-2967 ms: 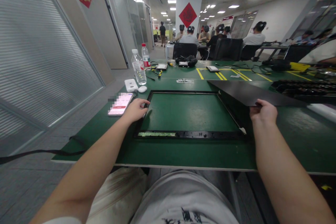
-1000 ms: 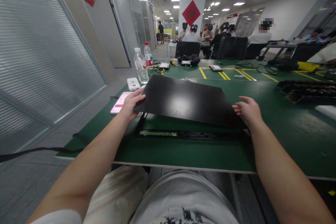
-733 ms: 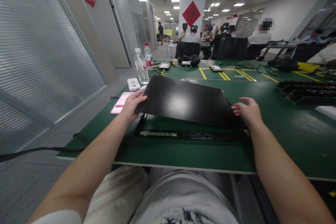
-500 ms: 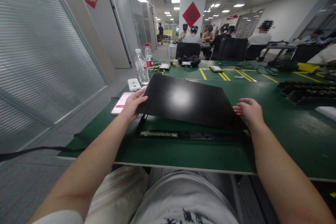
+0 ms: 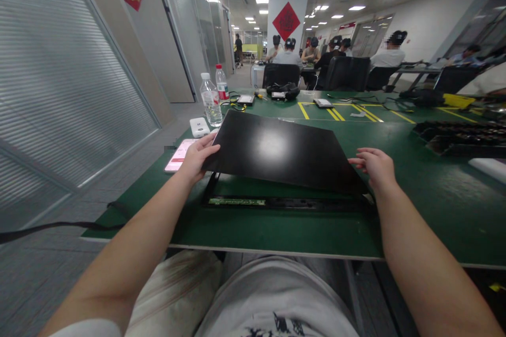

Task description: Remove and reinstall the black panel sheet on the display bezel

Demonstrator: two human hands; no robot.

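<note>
A thin, glossy black screen panel (image 5: 272, 152) is tilted over a black frame (image 5: 312, 204), its left side raised and its right end low near the frame's right end. My left hand (image 5: 201, 158) grips the panel's left edge, thumb on top and fingers underneath. At the right edge, my right hand (image 5: 373, 166) has its fingers stretched apart toward the panel; whether the fingertips touch it is unclear. A green circuit strip (image 5: 237, 201) runs along the left part of the frame's near side. The panel covers the frame's far side.
On the green table (image 5: 276, 237), a phone (image 5: 179, 156), a white device (image 5: 199, 127) and two bottles (image 5: 211, 102) stand left. Small drives (image 5: 323, 103) and cables lie at the back. Dark strips (image 5: 454, 137) are stacked right. People (image 5: 290, 52) sit beyond.
The whole view has shifted slightly. My right hand's fingers have drawn a little closer together, while the panel keeps nearly the same tilt in my left hand.
</note>
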